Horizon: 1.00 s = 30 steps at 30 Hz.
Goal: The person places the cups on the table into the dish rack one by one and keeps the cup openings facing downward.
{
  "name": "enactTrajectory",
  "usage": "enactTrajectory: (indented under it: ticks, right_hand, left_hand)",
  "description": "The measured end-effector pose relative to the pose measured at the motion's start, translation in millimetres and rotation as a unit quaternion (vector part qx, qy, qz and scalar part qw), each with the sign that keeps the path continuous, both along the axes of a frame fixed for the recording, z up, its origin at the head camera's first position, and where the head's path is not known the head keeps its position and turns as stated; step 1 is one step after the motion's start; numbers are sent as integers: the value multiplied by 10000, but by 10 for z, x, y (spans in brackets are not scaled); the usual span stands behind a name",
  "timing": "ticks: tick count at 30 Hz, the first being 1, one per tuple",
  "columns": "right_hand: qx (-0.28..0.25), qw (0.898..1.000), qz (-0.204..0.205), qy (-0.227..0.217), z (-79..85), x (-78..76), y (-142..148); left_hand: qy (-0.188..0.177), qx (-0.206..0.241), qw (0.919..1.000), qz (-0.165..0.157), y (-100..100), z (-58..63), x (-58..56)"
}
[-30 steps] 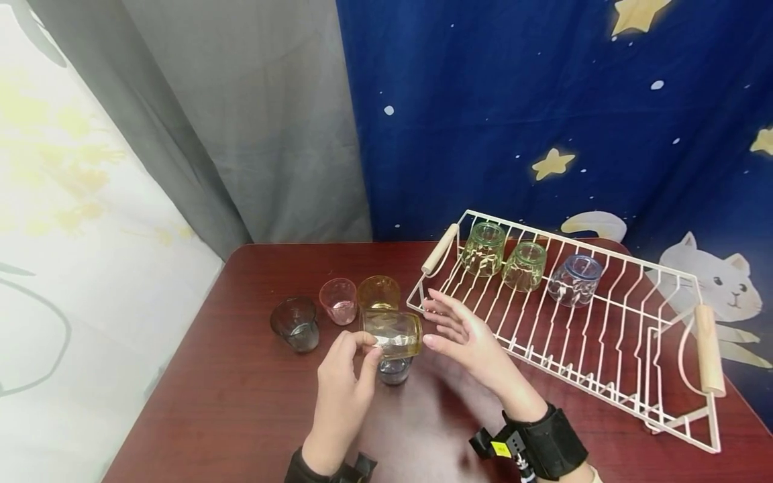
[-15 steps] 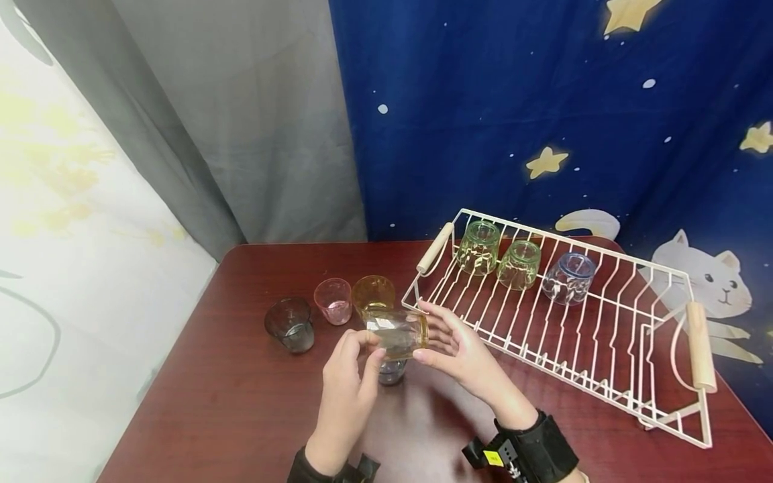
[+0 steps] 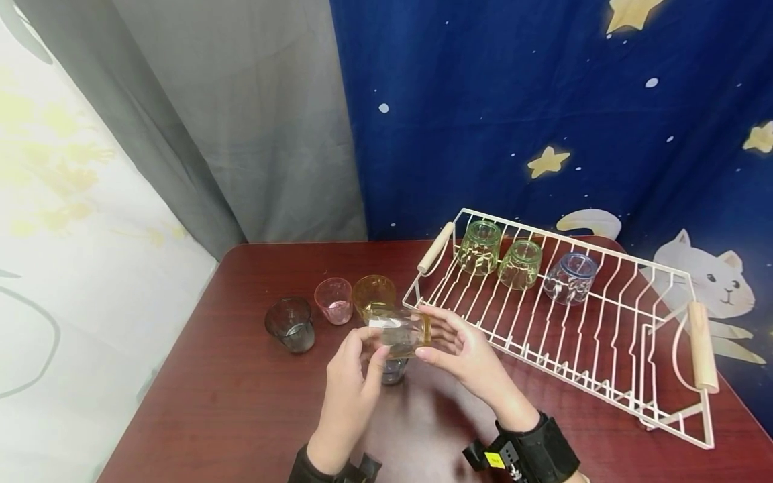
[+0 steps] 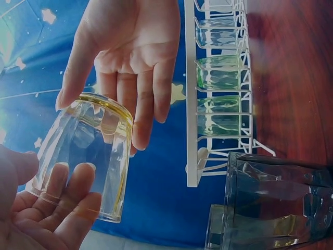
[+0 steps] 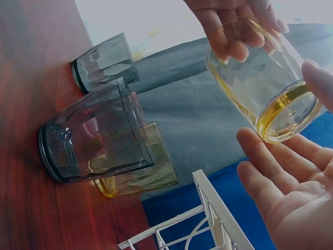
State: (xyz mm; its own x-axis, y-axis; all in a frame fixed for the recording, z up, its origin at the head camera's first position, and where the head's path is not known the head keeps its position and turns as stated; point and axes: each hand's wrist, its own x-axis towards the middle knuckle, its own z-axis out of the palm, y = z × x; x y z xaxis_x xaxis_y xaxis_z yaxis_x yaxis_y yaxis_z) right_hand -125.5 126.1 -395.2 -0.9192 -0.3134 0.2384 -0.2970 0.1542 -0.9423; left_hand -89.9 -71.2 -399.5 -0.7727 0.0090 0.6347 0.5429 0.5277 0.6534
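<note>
A yellow-tinted glass tumbler [image 3: 401, 339] lies sideways in the air between both hands, its base to the right. My left hand [image 3: 351, 389] holds it at the rim end, thumb on the near side and fingertips round the wall and rim. At the base end, my right hand [image 3: 480, 365] has its thumb and fingers spread across the base edge. The right wrist view shows the thick base ring [image 5: 289, 112] between that thumb and fingers. Below the held tumbler, a smoky blue glass [image 5: 93, 138] stands on the table, mostly covered in the head view.
On the table's left stand a dark grey glass [image 3: 291, 325], a pink glass [image 3: 334, 302] and another yellow glass [image 3: 374, 294]. At the right, a white wire rack [image 3: 610, 335] with wooden handles bears two green glasses [image 3: 479, 248] and a blue one [image 3: 570, 278], all upside down.
My right hand has come left to the tumbler's base, its thumb and fingers now spanning it. The left hand keeps its hold, and the tumbler has shifted slightly right.
</note>
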Motion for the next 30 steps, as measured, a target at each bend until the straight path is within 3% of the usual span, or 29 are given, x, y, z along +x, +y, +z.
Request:
enactTrajectory:
  ticks: [9,17,25,30]
  right_hand:
    - [-229,9997,-130,2,47,9,38]
    - [-141,9993,-352,9,61,17,88]
    - [-268,9985,-475,4,149,29,86]
    - [-336,9973,-645,-104,218,54,102]
  left_hand:
    - [-127,-426,9988,218,-5,11,4]
    - [-349,-582,9975,201,4,9,36]
    - [-17,-1138,9931,284,-17,2,14]
    - [-152,-1315,9911,152,-10,-10,8]
